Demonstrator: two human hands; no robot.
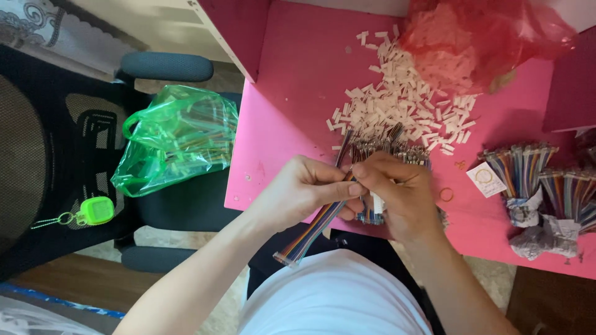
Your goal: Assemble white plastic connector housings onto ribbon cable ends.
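— While your left hand (304, 189) pinches the rainbow ribbon cable (310, 234) over the pink table (298, 80) edge, what's your right doing?
— Your right hand (397, 192) is closed around a white connector (377, 203).

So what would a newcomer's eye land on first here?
Probably the bright pink table and its heap of small white connector pieces below a red plastic bag. Next, the left hand and right hand pinching a rainbow ribbon cable at the near edge.
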